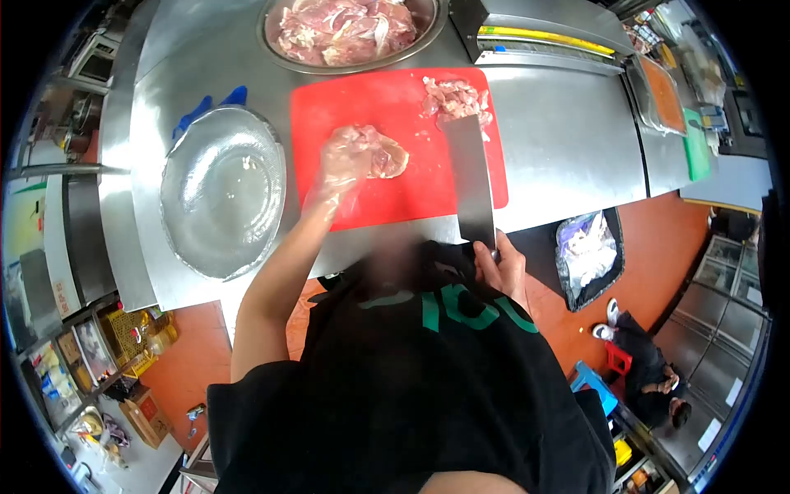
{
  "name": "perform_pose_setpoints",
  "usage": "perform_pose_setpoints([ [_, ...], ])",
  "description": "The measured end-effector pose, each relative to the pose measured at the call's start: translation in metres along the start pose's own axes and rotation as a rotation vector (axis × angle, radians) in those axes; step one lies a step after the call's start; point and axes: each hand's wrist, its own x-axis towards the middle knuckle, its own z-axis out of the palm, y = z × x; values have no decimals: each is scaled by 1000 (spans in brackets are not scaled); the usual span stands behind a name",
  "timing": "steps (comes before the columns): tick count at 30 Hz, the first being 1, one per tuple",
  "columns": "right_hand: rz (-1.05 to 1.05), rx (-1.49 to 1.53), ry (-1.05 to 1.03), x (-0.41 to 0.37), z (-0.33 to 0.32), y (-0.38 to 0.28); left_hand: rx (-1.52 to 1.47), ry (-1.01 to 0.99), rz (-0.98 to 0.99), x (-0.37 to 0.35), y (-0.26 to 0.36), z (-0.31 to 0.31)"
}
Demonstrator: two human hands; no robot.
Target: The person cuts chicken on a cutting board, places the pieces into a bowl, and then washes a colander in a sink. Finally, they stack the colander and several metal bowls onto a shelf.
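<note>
My left hand (341, 165), in a clear plastic glove, rests on a piece of raw chicken (390, 158) with its fingers curled over one side. That piece lies near the middle of a red cutting board (329, 107). A handle is gripped in my bare right hand (504, 267), at the board's near edge. From it the broad blade of a large kitchen knife (471, 169) points away across the board's right side. The blade's tip reaches a small heap of cut raw chicken (455, 97) at the far right corner.
Behind the board stands a metal bowl (285, 62) heaped with raw chicken. A plastic-lined basin (222, 206) sits left, beside a blue object (234, 96). A wrapping machine (543, 53) is at the back right. Below are a lined bin (617, 247) and a seated person (650, 370).
</note>
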Motion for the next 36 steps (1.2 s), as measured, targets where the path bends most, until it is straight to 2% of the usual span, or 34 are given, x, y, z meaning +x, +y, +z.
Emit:
perform_pose_setpoints([
  [2, -17, -21, -5, -1, 0, -4, 886, 818, 26, -3, -18, 4],
  [3, -55, -29, -16, -1, -1, -5, 872, 822, 10, -6, -20, 3],
  [5, -14, -57, -34, 1, -1, 5, 434, 719, 21, -11, -8, 3],
  [6, -60, -119, -44, 4, -1, 15, 390, 667, 60, -13, -3, 6],
  [8, -105, -180, -54, 11, -4, 13, 372, 616, -27, -13, 11, 24],
  [9, -38, -165, -105, 15, -8, -1, 358, 563, -104, -12, 15, 29],
  [11, 29, -145, -168, 26, -12, -13, 419, 524, -127, -6, 12, 27],
  [13, -95, -155, -150, 29, -14, -13, 464, 557, -55, 0, 2, 28],
  [14, -91, -194, -145, 30, -17, -19, 385, 493, 69, 2, 1, 25],
  [15, -87, -195, -149, 32, -18, -12, 383, 496, 66, 0, -1, 25],
  [17, -378, -309, -116, 40, -19, 6, 1050, 951, 35, 5, 22, 68],
  [18, -386, -289, -142, 40, -19, 2, 1227, 1132, 126, 1, 25, 85],
  [19, -380, -282, -145, 41, -18, 5, 1234, 1131, 118, -9, 22, 85],
  [21, -525, -366, -231, 49, -16, 13, 1748, 1037, 333, -32, 8, 64],
  [23, -533, -365, -302, 56, -13, 0, 1736, 1023, 368, -43, -17, 45],
  [25, -534, -358, -372, 60, -5, -8, 1855, 744, 556, -49, -31, 49],
  [26, -554, -416, -364, 60, 0, -9, 1801, 743, 623, -46, -40, 49],
  [29, -595, -526, -340, 65, 7, -2, 1737, 686, 568, -38, -45, 51],
  [30, -595, -600, -338, 64, 7, -3, 1838, 706, 442, -38, -43, 55],
  [36, -588, -702, -379, 62, -4, -21, 1903, 643, 358, -32, -39, 55],
])
